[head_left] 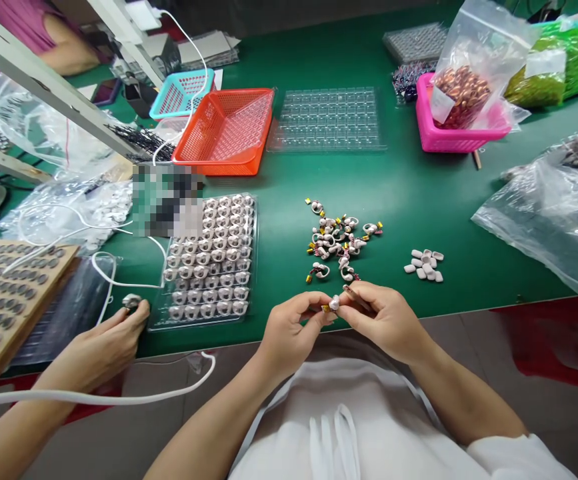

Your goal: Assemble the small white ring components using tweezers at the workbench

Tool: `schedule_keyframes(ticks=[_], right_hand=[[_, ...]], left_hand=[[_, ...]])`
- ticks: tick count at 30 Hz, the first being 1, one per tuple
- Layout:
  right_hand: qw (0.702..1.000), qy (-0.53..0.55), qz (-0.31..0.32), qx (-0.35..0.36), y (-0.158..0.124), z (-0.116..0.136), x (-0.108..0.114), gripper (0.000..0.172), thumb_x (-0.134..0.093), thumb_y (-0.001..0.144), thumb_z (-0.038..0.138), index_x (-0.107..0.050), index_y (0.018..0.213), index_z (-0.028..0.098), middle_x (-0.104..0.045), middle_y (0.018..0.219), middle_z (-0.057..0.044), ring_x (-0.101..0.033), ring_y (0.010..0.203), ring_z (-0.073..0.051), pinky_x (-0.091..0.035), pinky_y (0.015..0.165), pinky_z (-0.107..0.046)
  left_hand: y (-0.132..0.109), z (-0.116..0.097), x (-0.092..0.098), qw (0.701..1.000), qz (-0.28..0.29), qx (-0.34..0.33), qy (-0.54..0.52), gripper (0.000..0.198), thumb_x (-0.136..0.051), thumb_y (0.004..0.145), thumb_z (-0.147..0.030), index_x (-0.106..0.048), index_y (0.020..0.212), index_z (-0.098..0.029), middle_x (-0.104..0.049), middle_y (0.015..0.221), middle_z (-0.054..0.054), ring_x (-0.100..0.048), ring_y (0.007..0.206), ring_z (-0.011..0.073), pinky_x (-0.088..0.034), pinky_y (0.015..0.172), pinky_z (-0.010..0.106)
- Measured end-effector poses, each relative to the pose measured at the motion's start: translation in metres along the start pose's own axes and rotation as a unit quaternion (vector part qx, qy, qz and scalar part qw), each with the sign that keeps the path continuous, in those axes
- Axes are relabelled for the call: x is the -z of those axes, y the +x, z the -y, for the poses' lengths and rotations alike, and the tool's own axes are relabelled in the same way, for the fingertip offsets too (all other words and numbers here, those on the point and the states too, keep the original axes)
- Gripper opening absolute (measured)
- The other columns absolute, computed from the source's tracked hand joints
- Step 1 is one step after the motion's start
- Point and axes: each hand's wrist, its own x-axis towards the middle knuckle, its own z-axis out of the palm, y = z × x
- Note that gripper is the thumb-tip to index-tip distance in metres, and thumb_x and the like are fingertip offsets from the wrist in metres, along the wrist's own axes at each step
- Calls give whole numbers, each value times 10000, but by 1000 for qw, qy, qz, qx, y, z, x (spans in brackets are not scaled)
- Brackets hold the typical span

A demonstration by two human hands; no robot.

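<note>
Close to the table's front edge, my left hand [293, 328] pinches a small pale earbud part [334, 303] with a yellow tab between thumb and fingers. My right hand [387, 321] meets it from the other side, thumb and fingertips at the same part. A thin brown stick-like tool [359, 297] lies in my right fingers; its exact kind is unclear. Just beyond my hands is a loose pile of similar curved earbud parts [336, 237] with yellow tabs and reddish wires. Several small pale rounded caps [423, 265] are scattered right of the pile.
A clear tray [252, 267] of pale parts stands left. Beside it, a co-worker's hand [101, 343] holds a small shiny part. Farther back are an orange basket [189, 152], a clear tray [329, 119] and a pink basket [456, 141]. A white cable [119, 399] crosses the left side.
</note>
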Motion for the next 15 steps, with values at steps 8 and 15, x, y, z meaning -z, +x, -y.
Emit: schedule_keyframes(ticks=[8,15], right_hand=[[972,-74,-7,224,-7,-11,1,202,-565,926,94,-692,1031,211,-661,938,-61,-631,789,-154,-533,685,-263],[956,-102,-50,270,-8,-9,-5,198,-556,901,69,-653,992,215,-660,873,-50,-633,727,-145,-560,643,-244]], left_hand=[[-3,-2,1,994,-5,50,-94,83,-730,815,-234,-726,876,-179,-735,787,24,-702,699,174,-583,686,254],[-5,-4,-2,986,-3,69,-150,120,-781,786,-257,-733,858,-174,-745,785,21,-706,694,170,-594,689,257]])
